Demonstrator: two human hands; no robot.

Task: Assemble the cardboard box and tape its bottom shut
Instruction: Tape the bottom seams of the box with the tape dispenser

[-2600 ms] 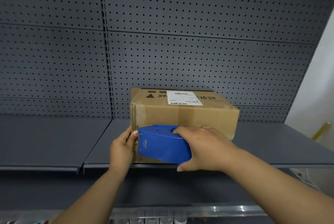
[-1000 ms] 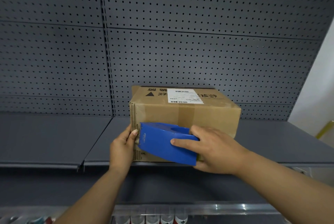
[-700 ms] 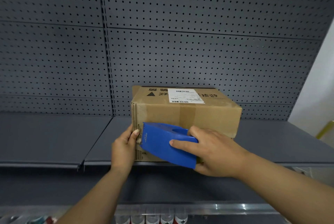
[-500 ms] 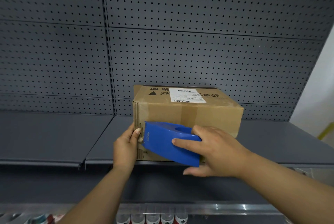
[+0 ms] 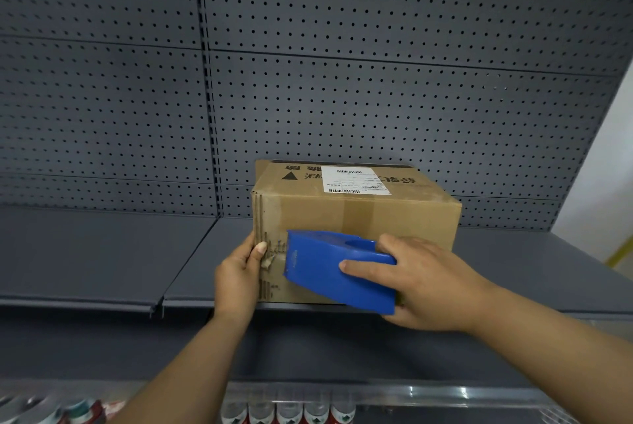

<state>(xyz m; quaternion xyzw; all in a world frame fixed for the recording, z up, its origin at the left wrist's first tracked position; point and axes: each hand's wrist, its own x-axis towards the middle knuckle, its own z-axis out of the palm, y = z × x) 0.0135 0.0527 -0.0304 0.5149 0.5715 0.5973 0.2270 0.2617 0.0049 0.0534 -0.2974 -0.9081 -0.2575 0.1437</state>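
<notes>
Dispenser (image 5: 337, 271), gripped by right hand (image 5: 424, 283), has shifted right off box (image 5: 356, 214) corner at shelf (image 5: 102, 252) front edge; left hand (image 5: 238, 274) pinches corner. Side strip apparently under way.

Both arms reach forward and up from the bottom of the view. Left hand (image 5: 238, 274) sits upright, thumb on top pressed flat, fingers wrapped out of sight round the box (image 5: 356, 214) corner. Right hand (image 5: 423, 283) grips the dispenser (image 5: 329, 273), index finger laid straight along its side, thumb underneath.
</notes>
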